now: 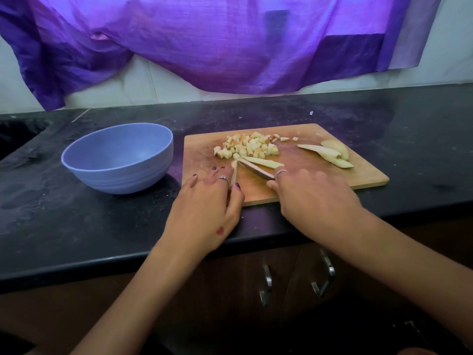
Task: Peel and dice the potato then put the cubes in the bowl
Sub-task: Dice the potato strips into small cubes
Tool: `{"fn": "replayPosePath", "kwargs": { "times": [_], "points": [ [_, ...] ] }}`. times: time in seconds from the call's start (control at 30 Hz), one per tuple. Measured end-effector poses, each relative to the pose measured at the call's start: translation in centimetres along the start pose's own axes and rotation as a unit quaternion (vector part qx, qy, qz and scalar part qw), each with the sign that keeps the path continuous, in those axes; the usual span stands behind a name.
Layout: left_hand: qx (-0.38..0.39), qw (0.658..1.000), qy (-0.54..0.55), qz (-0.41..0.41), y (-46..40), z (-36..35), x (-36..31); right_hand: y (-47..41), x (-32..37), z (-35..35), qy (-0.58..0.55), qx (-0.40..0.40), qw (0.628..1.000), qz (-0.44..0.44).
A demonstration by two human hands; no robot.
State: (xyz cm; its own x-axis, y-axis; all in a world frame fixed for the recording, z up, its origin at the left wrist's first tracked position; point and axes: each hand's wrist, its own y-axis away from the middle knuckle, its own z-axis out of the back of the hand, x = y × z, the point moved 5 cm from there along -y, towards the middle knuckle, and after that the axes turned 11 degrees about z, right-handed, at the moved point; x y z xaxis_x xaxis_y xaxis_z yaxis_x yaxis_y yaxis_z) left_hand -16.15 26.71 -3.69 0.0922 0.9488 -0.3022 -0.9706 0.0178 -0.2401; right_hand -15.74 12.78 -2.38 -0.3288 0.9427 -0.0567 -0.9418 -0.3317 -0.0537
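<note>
A wooden cutting board (363, 172) lies on the black counter. A pile of potato cubes (247, 147) sits at its far middle. Potato slices (330, 153) lie at the right of the board. My left hand (212, 198) pinches a pale potato strip (234, 172) at the board's near left, thumb on one side and fingers on the other. My right hand (312, 193) grips a knife (256, 169), whose blade points left toward the strip. Another strip (265, 162) lies just beyond the blade. An empty blue bowl (117, 160) stands left of the board.
The counter's front edge (128, 262) runs below my wrists, with cabinet doors and metal handles (323, 275) underneath. A purple cloth (204, 42) hangs over the tiled wall behind. A dark recess (15, 134) lies at the far left of the counter.
</note>
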Motion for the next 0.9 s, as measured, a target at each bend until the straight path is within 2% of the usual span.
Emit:
{"fn": "replayPosePath", "kwargs": {
  "times": [0.2, 0.33, 0.5, 0.7, 0.9],
  "points": [
    [-0.039, 0.999, -0.006, 0.002, -0.2, 0.2, 0.1, 1.3, -3.1, 0.2, 0.015, 0.007, 0.997, -0.08],
    [-0.048, 0.998, 0.01, 0.025, -0.9, 0.1, 0.5, 1.7, -4.4, 0.4, 0.013, 0.01, 0.995, -0.1],
    [-0.052, 0.996, 0.06, 0.042, -1.4, 0.3, 0.7, 1.5, -5.0, 0.1, -0.049, 0.021, 0.995, -0.086],
    [-0.067, 0.993, 0.084, 0.055, -0.8, 0.5, 1.3, 1.5, -4.1, 0.7, -0.128, -0.049, 0.99, -0.017],
    [-0.061, 0.993, 0.092, 0.053, -0.9, 0.6, 1.8, 0.3, -3.8, 0.7, -0.132, -0.082, 0.987, 0.028]
  ]
}}
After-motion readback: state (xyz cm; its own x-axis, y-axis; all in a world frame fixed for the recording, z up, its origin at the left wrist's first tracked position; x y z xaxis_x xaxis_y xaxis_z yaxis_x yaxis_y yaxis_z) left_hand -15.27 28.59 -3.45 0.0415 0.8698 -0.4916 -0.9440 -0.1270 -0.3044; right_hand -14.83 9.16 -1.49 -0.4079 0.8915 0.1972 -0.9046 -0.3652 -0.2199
